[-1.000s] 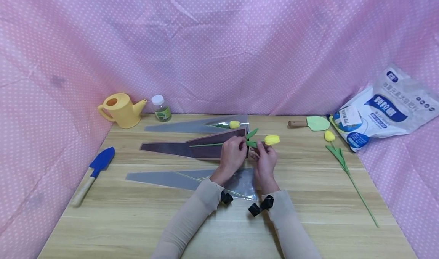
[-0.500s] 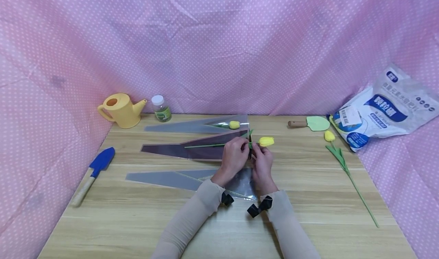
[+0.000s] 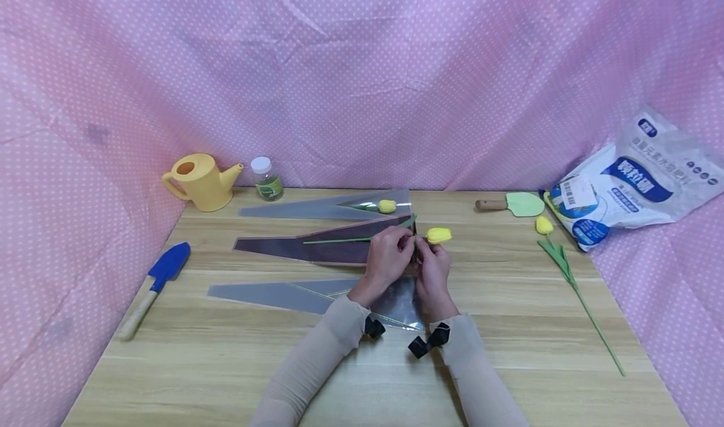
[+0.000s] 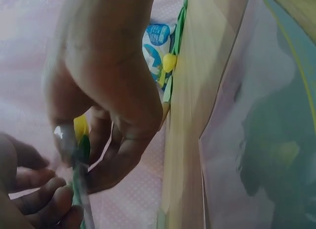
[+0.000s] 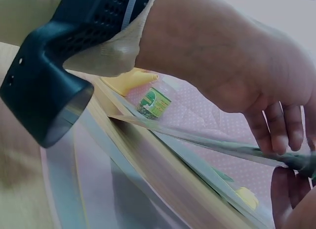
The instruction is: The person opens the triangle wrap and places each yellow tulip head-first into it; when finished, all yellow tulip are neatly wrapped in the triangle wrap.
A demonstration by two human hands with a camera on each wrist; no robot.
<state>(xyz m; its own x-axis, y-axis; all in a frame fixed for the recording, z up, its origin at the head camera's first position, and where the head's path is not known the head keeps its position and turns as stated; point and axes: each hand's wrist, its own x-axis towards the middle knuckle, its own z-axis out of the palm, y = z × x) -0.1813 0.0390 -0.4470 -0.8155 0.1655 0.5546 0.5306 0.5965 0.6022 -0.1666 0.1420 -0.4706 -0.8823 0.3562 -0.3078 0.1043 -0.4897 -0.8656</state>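
Observation:
A yellow tulip point(image 3: 438, 235) with a green stem lies along a dark purple, tapering flower sleeve point(image 3: 271, 246), its bloom beyond the sleeve's wide mouth. My left hand point(image 3: 389, 251) grips the sleeve near that mouth. Just right of it, my right hand point(image 3: 434, 270) pinches the tulip below the bloom. In the left wrist view, the right hand point(image 4: 108, 76) reaches in from above, fingers at the leaf and film. In the right wrist view, the left hand point(image 5: 247, 66) has its fingertips at the sleeve's edge. The exact contact points are partly hidden.
Behind lies a clear sleeve point(image 3: 294, 208) with a tulip; nearer lies another grey sleeve point(image 3: 260, 292). A watering can point(image 3: 200, 182), jar point(image 3: 267, 178) and blue trowel point(image 3: 166, 266) are left. A green trowel point(image 3: 523, 204), loose tulip point(image 3: 582, 301) and fertilizer bag point(image 3: 639, 175) are right.
The tulip has slid a little left with my right hand, while my left hand and the purple sleeve have shifted slightly right. Over the last half second hardly anything differs.

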